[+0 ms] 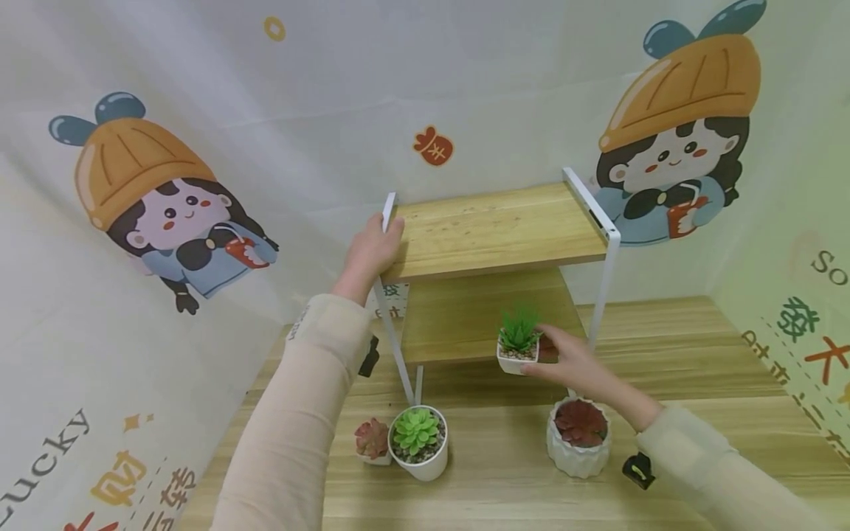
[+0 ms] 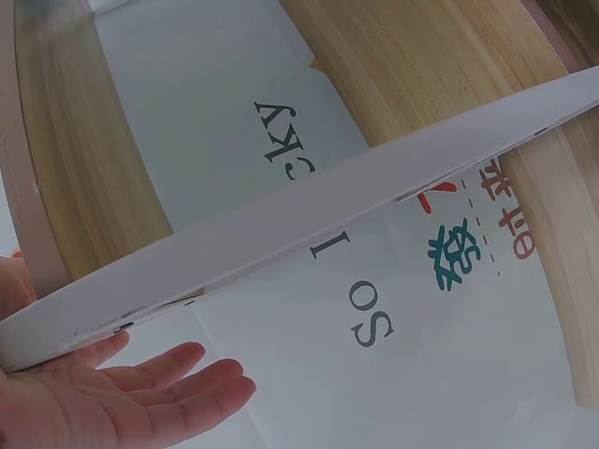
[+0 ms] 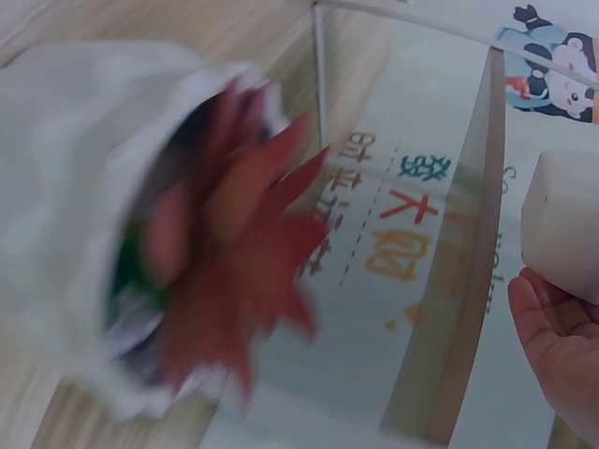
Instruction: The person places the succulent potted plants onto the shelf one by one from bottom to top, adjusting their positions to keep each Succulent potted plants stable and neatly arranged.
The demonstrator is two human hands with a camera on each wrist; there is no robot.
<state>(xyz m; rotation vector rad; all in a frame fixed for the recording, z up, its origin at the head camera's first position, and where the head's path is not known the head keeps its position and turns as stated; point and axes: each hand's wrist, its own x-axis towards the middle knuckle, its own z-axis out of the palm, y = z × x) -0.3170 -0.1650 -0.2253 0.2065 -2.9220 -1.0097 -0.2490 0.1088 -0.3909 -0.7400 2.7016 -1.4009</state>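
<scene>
Left hand (image 1: pixel 369 253) with straight fingers resting on wooden shelf (image 1: pixel 494 228) corner, right hand (image 1: pixel 576 363) pinching small white pot (image 1: pixel 517 357) with green plant

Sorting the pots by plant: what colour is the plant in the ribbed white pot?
Dark red, in the ribbed white pot; clearest in the head view.

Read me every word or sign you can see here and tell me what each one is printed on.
"ucky": backdrop cloth, lower left, first letter cut off.
"So": same cloth, right edge, cut off.
Chinese characters in orange and green: same cloth, both sides; too partial to read.
Pots and shelf: no text.
</scene>
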